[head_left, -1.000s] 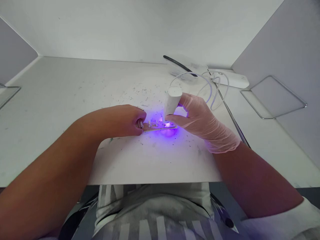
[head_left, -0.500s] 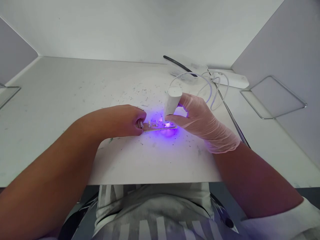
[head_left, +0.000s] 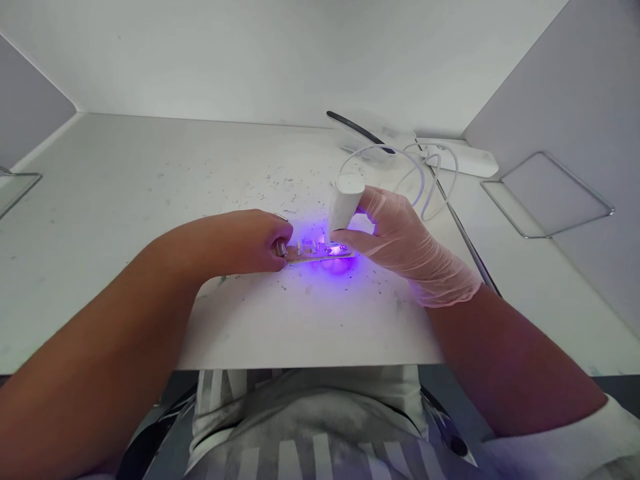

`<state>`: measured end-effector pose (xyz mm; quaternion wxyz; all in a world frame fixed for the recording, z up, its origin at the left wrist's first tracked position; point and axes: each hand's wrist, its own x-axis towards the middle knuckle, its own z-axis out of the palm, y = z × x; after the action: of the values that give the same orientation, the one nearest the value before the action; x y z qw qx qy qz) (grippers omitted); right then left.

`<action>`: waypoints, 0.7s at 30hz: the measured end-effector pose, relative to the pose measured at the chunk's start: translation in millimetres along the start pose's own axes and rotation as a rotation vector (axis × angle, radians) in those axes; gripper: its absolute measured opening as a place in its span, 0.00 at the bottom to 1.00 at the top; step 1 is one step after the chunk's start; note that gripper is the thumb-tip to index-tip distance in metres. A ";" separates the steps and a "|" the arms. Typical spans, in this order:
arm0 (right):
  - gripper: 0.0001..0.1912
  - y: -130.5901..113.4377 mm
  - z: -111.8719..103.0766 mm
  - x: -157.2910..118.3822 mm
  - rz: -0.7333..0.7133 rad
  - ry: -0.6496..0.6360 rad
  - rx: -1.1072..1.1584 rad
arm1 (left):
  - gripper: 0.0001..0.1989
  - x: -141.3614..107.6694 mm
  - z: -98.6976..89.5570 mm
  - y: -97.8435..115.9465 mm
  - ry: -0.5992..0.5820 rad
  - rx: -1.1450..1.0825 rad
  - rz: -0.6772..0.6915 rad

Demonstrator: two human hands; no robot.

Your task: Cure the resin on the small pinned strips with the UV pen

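Note:
My bare left hand (head_left: 255,241) is closed on the left end of a thin flat strip (head_left: 320,257) with several small clear and shiny pieces standing along its top. In my right hand (head_left: 390,230), which wears a thin translucent glove, is a white handheld UV lamp (head_left: 346,200). Its lower end points down at the right part of the strip, and violet light glows there and on the table below. Glare hides the lit pieces, and I cannot tell whether the lamp touches them. Most of my left fingers are out of sight.
A white cable (head_left: 421,180) loops behind my right hand near a long white device (head_left: 463,160). By the back wall lies a clear plastic bag with a black strip (head_left: 360,131). Dark specks dot the white table (head_left: 125,173). Metal wire frames (head_left: 550,193) stand at the sides.

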<state>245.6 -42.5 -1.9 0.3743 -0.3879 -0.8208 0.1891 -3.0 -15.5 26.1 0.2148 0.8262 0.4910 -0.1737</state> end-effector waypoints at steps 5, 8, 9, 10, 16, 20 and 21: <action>0.04 0.3 0.4 -0.3 -0.011 0.003 0.006 | 0.04 0.0 -0.6 -0.3 -0.006 -0.002 0.001; 0.04 0.9 0.0 -0.3 -0.018 0.005 0.000 | 0.04 -0.4 -1.0 0.0 -0.001 -0.005 0.008; 0.05 0.7 -0.2 -0.3 -0.017 0.005 -0.003 | 0.04 -0.5 -1.0 0.2 0.001 -0.003 0.009; 0.05 0.4 -0.4 -0.1 -0.014 0.005 -0.004 | 0.04 -0.6 -1.0 0.3 0.002 0.001 0.006; 0.05 -1.9 -0.4 0.6 -0.008 -0.001 0.019 | 0.04 0.6 -0.3 -1.3 -0.006 0.001 0.003; 0.05 -0.8 0.2 -0.1 -0.015 0.013 0.011 | 0.04 1.2 0.2 -2.2 -0.005 0.010 0.012; 0.05 -0.6 0.3 -0.3 -0.014 0.014 0.013 | 0.04 1.1 0.1 -2.0 -0.005 0.011 0.007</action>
<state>245.2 -43.1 -1.9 0.3837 -0.3809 -0.8197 0.1891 -4.3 -13.8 25.1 0.2121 0.8286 0.4866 -0.1778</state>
